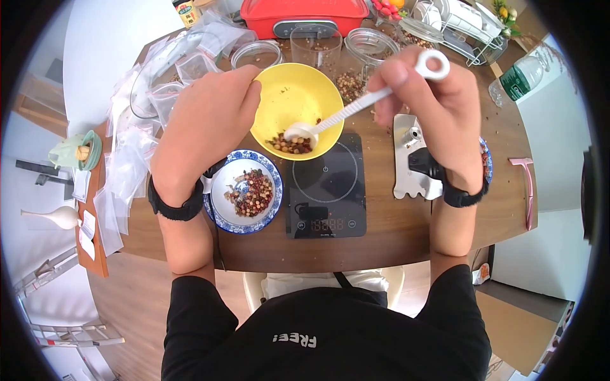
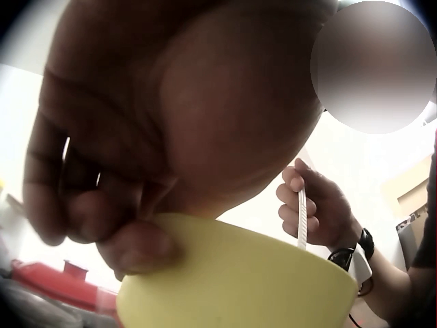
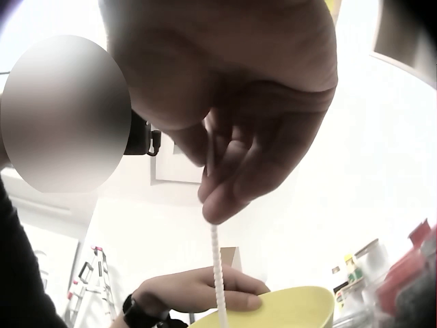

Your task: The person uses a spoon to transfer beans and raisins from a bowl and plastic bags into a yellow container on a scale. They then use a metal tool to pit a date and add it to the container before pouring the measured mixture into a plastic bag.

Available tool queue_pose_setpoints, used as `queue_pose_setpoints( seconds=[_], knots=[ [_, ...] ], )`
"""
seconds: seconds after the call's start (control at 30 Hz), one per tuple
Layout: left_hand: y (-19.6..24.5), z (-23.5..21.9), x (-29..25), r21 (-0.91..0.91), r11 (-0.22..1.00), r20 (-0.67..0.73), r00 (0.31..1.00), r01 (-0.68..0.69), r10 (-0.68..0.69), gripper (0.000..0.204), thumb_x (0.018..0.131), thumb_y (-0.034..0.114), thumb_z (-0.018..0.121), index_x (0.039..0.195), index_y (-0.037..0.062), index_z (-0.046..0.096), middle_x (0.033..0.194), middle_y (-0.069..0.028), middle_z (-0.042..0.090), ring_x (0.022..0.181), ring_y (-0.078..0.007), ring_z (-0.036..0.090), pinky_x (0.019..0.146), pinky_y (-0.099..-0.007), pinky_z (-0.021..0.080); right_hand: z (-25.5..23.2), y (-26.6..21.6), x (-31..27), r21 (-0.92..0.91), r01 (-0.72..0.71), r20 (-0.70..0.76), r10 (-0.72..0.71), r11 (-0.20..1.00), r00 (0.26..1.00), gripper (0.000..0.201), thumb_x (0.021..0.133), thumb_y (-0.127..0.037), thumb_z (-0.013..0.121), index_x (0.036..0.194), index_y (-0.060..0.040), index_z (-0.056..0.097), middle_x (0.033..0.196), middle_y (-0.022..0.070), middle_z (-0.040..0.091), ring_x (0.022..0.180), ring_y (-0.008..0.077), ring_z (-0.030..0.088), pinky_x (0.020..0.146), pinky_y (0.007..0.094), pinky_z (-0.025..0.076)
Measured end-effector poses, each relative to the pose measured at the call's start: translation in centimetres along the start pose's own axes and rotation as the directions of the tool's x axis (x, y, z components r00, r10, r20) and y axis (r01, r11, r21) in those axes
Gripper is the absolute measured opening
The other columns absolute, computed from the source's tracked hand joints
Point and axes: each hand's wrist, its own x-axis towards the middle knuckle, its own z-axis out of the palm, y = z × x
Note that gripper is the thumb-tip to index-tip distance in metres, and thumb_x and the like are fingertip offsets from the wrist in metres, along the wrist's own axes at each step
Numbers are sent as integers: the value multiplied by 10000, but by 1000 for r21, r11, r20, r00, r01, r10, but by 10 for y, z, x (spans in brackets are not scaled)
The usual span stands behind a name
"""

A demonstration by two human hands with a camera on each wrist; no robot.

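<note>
My left hand [image 1: 206, 120] grips the left rim of a yellow bowl [image 1: 286, 95], thumb at the edge. The bowl tips toward me, overlapping the far end of a black glass-topped device in the head view. Mixed dried beans [image 1: 293, 146] gather at its near side. My right hand [image 1: 445, 111] pinches the ribbed handle of a white measuring spoon [image 1: 359, 103], the ring end sticking out above the fingers. The spoon's scoop lies inside the bowl, at the beans. In the left wrist view the right hand [image 2: 321, 205] holds the handle over the bowl [image 2: 239, 280].
A blue-rimmed plate [image 1: 219, 200] with more mixed beans lies near me, left of the black device [image 1: 327, 216] with a lit display. Plastic bags [image 1: 127, 171] cover the left side. Glass jars [image 1: 372, 47] and a red appliance [image 1: 305, 11] stand behind; a pink razor-shaped tool [image 1: 528, 190] lies right.
</note>
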Motion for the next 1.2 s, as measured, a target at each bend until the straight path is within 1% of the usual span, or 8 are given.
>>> queue_pose_setpoints(
  seconds=[0.07,0.13,0.2,0.33,0.6,0.7,0.77,1.2],
  knots=[
    [3,-3,-1,-19,1000,4,1000,19,-19,280,985,193,496,1103,-24,626,880,-263,645,863,-436,626,751,-465,483,-1,13,10,204,-182,-33,192,962,981,220,1008,-199,618,930,-19,717,740,15,696,636,71,654,564,201,479],
    [3,-3,0,-36,999,6,1000,30,-30,286,982,192,494,1111,-25,629,903,-266,649,888,-433,628,768,-464,482,1,26,15,246,-225,-49,244,943,969,231,1012,-217,607,939,-26,716,727,21,697,625,80,665,550,199,471],
    [-2,1,0,-34,999,-77,997,24,-26,243,966,178,480,954,-5,639,828,-243,656,834,-442,628,742,-539,473,3,39,19,308,-279,-71,315,909,947,269,1023,-254,567,974,-31,709,722,31,705,609,95,682,534,199,473],
    [-5,-4,1,-36,997,-79,995,66,-69,251,965,184,479,966,-5,645,841,-255,655,843,-452,624,752,-547,470,2,48,23,408,-342,-70,402,847,913,273,1025,-253,554,985,-29,703,725,35,703,616,101,683,543,195,490],
    [-20,-9,-1,-31,997,-67,995,67,-69,255,954,182,483,986,-13,645,864,-254,661,858,-444,631,758,-535,476,17,44,20,528,-335,-22,407,780,913,247,1018,-249,589,1000,-22,684,796,77,730,691,138,719,563,213,515],
    [-27,-11,-2,-60,995,-57,995,81,-84,297,967,189,479,1089,-45,614,917,-277,638,918,-443,607,790,-489,462,20,45,20,467,-317,-61,388,825,920,227,1037,-225,564,1046,-21,663,812,99,732,712,157,723,553,227,515],
    [-28,-13,-1,-65,993,-65,993,98,-102,300,968,190,476,1087,-47,615,916,-278,638,917,-443,609,791,-487,463,18,47,19,498,-222,-118,319,838,940,210,1013,-216,610,1026,-15,671,836,107,740,728,156,735,579,218,533],
    [-33,-4,9,-151,980,-123,981,129,-148,290,969,185,488,1066,-60,609,896,-279,633,881,-432,617,776,-462,468,3,34,17,395,-38,-354,191,918,916,230,1004,-225,632,1014,-2,687,808,121,734,704,177,727,584,238,537]
  ],
)
